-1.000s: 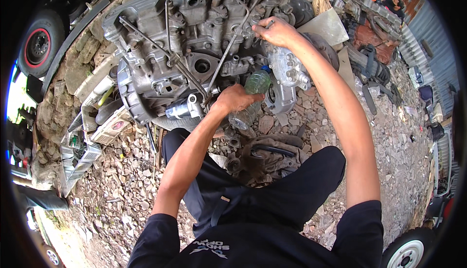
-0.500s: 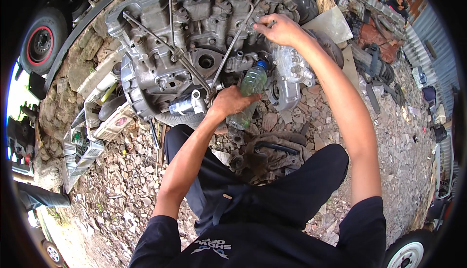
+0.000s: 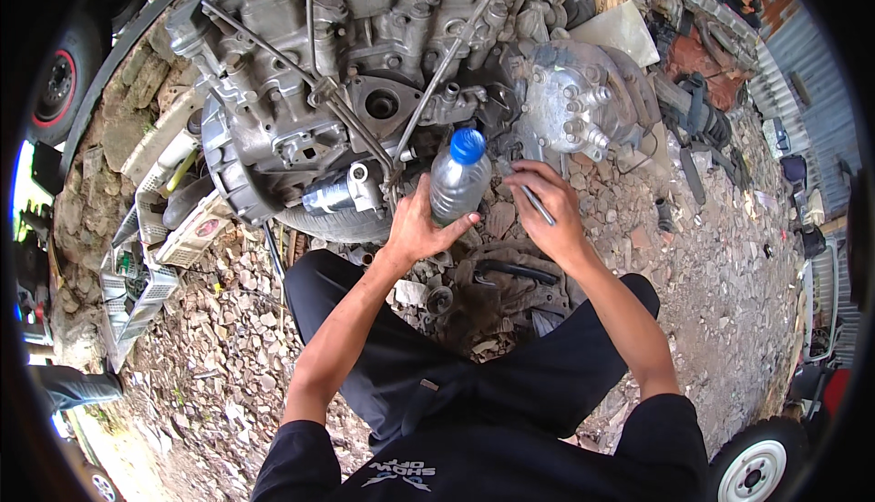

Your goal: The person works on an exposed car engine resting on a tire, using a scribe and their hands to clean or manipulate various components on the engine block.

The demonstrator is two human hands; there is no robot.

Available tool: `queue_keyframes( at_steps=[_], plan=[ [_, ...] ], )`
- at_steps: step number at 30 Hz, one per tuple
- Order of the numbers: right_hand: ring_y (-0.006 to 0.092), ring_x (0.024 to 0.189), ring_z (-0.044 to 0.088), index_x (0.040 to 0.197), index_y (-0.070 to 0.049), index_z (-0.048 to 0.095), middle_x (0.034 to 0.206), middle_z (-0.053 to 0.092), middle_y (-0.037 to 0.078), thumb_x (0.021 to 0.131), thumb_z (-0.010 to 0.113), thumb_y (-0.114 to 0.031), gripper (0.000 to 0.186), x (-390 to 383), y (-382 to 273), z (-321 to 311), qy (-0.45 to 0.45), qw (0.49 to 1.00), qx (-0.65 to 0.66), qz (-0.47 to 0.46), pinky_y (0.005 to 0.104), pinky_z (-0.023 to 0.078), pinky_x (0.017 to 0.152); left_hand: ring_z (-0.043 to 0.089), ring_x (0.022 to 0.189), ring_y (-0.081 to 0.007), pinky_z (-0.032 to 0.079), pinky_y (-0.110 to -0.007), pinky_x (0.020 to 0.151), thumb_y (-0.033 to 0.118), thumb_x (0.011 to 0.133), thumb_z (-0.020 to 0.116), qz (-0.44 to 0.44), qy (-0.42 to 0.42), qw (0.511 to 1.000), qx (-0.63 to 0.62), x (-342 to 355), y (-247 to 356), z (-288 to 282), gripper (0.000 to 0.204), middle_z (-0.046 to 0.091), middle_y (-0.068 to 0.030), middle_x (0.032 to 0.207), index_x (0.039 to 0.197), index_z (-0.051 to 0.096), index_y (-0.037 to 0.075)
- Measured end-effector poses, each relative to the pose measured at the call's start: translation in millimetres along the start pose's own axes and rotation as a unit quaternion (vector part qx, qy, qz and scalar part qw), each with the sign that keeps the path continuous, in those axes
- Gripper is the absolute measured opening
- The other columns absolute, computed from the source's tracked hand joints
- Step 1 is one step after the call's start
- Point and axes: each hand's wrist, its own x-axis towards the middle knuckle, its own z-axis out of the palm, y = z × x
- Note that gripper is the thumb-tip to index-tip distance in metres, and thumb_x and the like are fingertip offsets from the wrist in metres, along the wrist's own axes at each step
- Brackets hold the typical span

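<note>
I had the left hand [image 3: 421,230] with its fingers wrapped round a clear, blue-capped bottle [image 3: 458,186], just in front of a grey engine [image 3: 374,69] over stony ground [image 3: 228,342]. The right hand [image 3: 550,214], near the bottle, pinched a short metal rod [image 3: 539,206].

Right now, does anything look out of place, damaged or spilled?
Yes: the white plastic crate left of the engine sits askew, its sides at odd angles as if broken. At upper right, the corrugated metal wall has rusty brown patches. No spill shows around the bottle in the left hand.
</note>
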Motion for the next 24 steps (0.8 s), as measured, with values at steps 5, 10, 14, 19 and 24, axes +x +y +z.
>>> queue_keyframes(
  at_steps=[5, 10, 14, 19, 24],
  plan=[
    [0.035, 0.093, 0.07, 0.127, -0.003, 0.06, 0.128, 0.06, 0.018, 0.087, 0.063, 0.0, 0.04, 25, 48, 35, -0.004, 0.987, -0.155, -0.04, 0.0403, 0.061, 0.078, 0.067, 0.075, -0.0402, 0.055, -0.046, 0.068, 0.051, 0.07, 0.085, 0.2, 0.015, 0.978, 0.051, 20, -1, -4, 0.082, 0.066, -0.021, 0.085, 0.115, 0.054, -0.01],
    [0.0355, 0.099, 0.07, 0.14, -0.009, 0.052, 0.142, 0.052, 0.021, 0.084, 0.063, 0.002, 0.058, 49, 66, 67, 0.075, 0.988, -0.137, 0.001, 0.0383, 0.061, 0.079, 0.071, 0.084, -0.0364, 0.057, -0.043, 0.077, 0.048, 0.07, 0.085, 0.225, 0.007, 0.974, 0.01, 39, 7, -9, 0.077, 0.069, -0.0203, 0.093, 0.118, 0.057, -0.006],
    [0.0287, 0.09, 0.073, 0.125, -0.007, 0.064, 0.111, 0.07, 0.021, 0.096, 0.059, -0.01, 0.03, 55, 72, 95, 0.241, 0.97, -0.027, 0.021, 0.0357, 0.058, 0.071, 0.072, 0.091, -0.0317, 0.056, -0.041, 0.084, 0.044, 0.076, 0.084, 0.124, 0.02, 0.99, -0.057, 36, 12, -9, 0.073, 0.072, -0.018, 0.1, 0.125, 0.056, -0.002],
    [0.024, 0.067, 0.074, 0.116, -0.006, 0.069, 0.093, 0.074, 0.018, 0.099, 0.06, -0.014, 0.02, 56, 48, 110, 0.236, 0.944, 0.162, 0.163, 0.0335, 0.057, 0.06, 0.068, 0.105, -0.0266, 0.052, -0.04, 0.094, 0.042, 0.078, 0.083, -0.119, 0.016, 0.987, -0.107, 41, 37, -9, 0.078, 0.069, -0.0198, 0.113, 0.13, 0.049, -0.005],
    [0.0157, 0.066, 0.071, 0.118, -0.005, 0.068, 0.108, 0.074, 0.01, 0.102, 0.058, -0.02, 0.024, 57, 70, 108, 0.322, 0.94, 0.068, 0.094, 0.026, 0.054, 0.055, 0.066, 0.11, -0.0287, 0.05, -0.04, 0.097, 0.037, 0.074, 0.085, -0.121, -0.047, 0.989, -0.065, 42, 35, -13, 0.08, 0.066, -0.0198, 0.118, 0.131, 0.047, -0.005]
  ],
)
